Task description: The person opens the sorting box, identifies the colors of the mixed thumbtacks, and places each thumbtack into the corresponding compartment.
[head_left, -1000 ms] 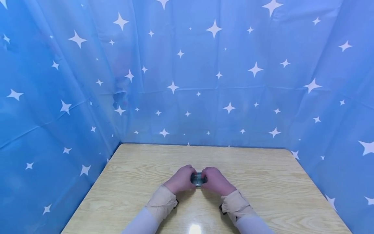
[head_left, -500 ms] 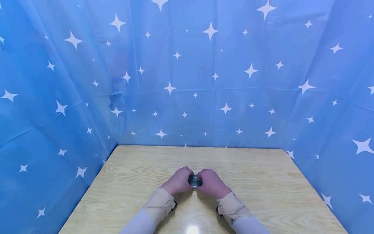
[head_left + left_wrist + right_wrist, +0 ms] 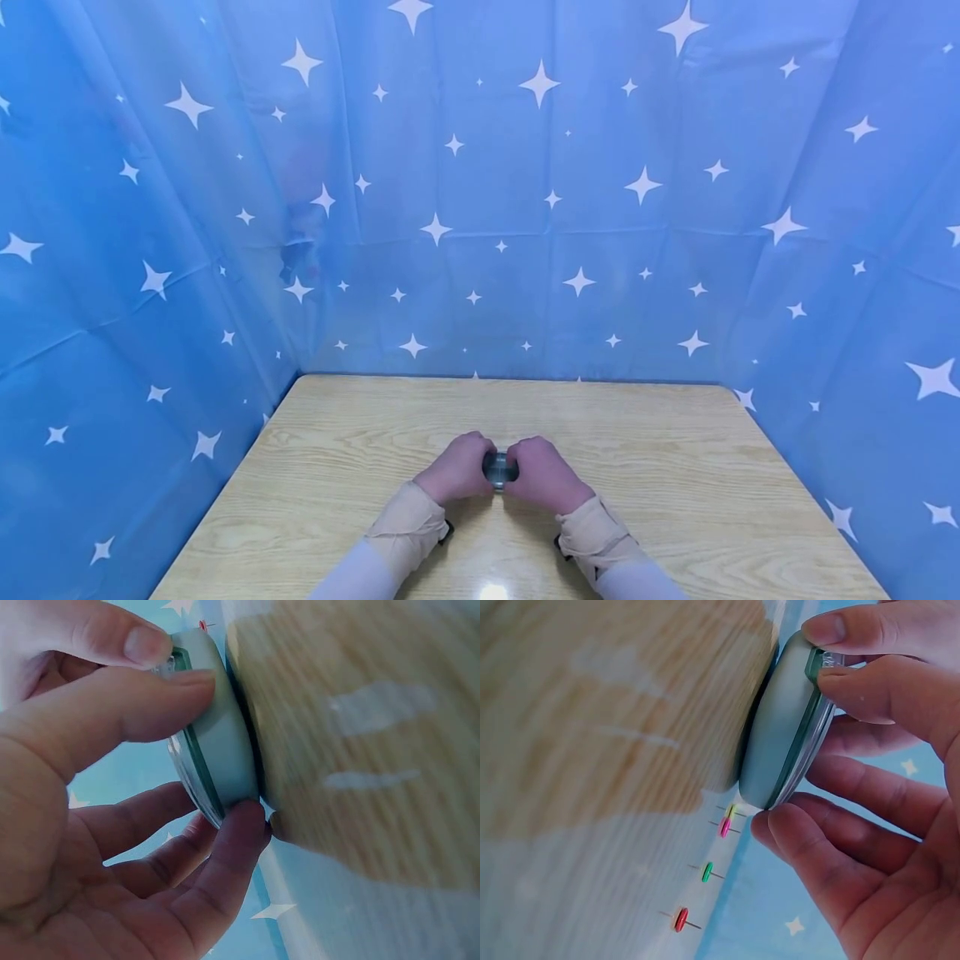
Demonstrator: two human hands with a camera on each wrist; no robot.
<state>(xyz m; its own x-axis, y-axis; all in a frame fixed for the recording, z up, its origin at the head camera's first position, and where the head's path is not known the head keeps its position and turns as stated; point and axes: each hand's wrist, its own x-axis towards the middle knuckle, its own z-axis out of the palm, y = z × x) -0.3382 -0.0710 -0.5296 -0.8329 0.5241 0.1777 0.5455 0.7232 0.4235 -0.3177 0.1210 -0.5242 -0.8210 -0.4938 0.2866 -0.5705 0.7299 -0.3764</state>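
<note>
Presently, a two-handed grip on a round case (image 3: 500, 471), low at the table (image 3: 637, 442); contact with the wood or a slight gap beneath, not possible to tell. Left of the case, the left hand (image 3: 457, 468), with thumb (image 3: 184, 697) pressed to the case's rim and fingers (image 3: 238, 829) curled to its opposite side; right of the case, the right hand (image 3: 551, 475), likewise closed on it with thumb and curled fingers. Note, on the case's table side, a pale-green base (image 3: 776, 727); above it, a darker green band and a clear edge. Below the case in the right wrist view, coloured pins (image 3: 707, 871); behind the case, well apart, a starry curtain (image 3: 502, 192). Compare with half a second ago: almost no change in grip or position. By judgement, a settled hold, without visible separation of the case's parts and so without clear advance in the handling.
</note>
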